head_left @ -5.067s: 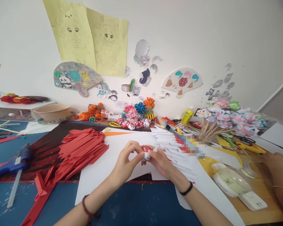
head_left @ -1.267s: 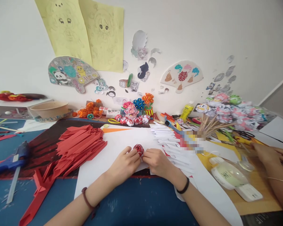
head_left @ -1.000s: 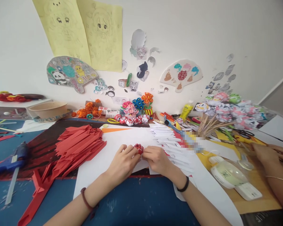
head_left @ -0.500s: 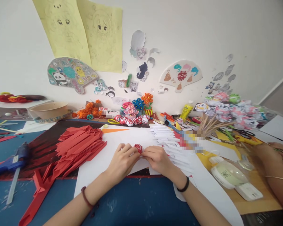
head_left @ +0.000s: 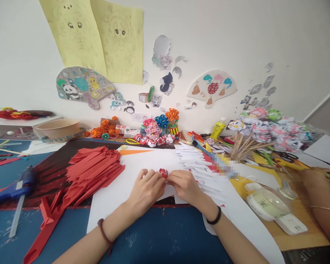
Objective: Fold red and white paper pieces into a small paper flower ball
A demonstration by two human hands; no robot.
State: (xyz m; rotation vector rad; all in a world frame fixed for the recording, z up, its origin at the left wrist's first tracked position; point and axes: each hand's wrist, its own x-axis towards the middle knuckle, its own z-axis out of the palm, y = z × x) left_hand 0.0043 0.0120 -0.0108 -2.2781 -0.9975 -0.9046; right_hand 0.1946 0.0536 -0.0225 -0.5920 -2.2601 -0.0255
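Between my two hands is a small red and white folded-paper flower (head_left: 163, 172), held above white paper (head_left: 110, 198). My left hand (head_left: 150, 186) is closed around its left and lower side, the fingers curled. My right hand (head_left: 184, 185) pinches its right edge with thumb and fingertips. Part of the flower is hidden behind my fingers. To the left lies a heap of folded red paper strips (head_left: 93, 174). White folded strips (head_left: 194, 161) are spread just beyond my right hand. Finished-looking red and white paper flowers (head_left: 151, 141) sit in a row at the back.
A blue glue gun (head_left: 23, 183) with a glue stick lies at the left. White paper flowers on sticks (head_left: 264, 128) stand at back right. A clear bottle (head_left: 266, 203) lies near another person's hands (head_left: 319, 183). Scissors (head_left: 287, 157) and a tan bowl (head_left: 59, 128) stand farther back.
Both hands stay in nearly the same place. The flower has turned slightly between my fingers and shows more of its red top. The other person's hands at the right have shifted a little.
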